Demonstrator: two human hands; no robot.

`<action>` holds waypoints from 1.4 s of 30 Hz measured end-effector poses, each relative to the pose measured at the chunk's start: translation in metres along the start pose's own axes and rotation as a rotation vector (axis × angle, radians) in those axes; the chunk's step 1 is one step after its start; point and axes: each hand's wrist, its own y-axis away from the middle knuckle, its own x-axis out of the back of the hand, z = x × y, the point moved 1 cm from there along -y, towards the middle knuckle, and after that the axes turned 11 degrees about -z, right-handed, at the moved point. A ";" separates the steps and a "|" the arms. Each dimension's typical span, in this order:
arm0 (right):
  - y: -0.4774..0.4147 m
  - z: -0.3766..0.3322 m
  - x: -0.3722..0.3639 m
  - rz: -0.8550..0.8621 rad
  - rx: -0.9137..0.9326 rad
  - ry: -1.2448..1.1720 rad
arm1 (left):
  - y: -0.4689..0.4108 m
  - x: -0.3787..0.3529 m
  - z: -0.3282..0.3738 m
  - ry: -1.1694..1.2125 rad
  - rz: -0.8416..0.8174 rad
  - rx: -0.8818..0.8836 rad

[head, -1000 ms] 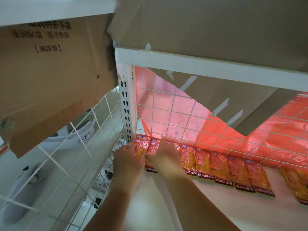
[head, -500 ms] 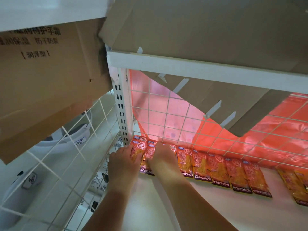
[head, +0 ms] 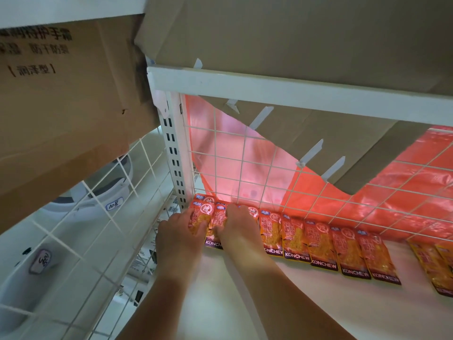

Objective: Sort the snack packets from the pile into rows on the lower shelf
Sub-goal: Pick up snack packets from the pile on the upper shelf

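Several orange snack packets (head: 321,244) marked KONCHEW lie side by side in a row on the white lower shelf (head: 269,303), against the wire back grid. At the row's left end, by the upright post, my left hand (head: 180,235) grips the leftmost packet (head: 199,213) with fingers curled on it. My right hand (head: 239,228) presses flat on the packets beside it (head: 219,218), covering most of them. More packets (head: 434,266) lie apart at the far right edge.
A white slotted post (head: 175,153) and wire grid (head: 269,168) bound the shelf. Red plastic sheeting (head: 404,192) hangs behind the grid. Cardboard boxes (head: 61,106) sit above and left. Beyond the left wire panel are white tubs (head: 107,197) with labels.
Both hands have stayed at the row's left end, shifting the packets slightly. The view has tilted a little, so the shelf appears lower and the post further left.
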 end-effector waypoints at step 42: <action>0.010 0.004 0.003 -0.064 0.108 0.055 | -0.011 -0.008 -0.008 0.096 -0.087 0.074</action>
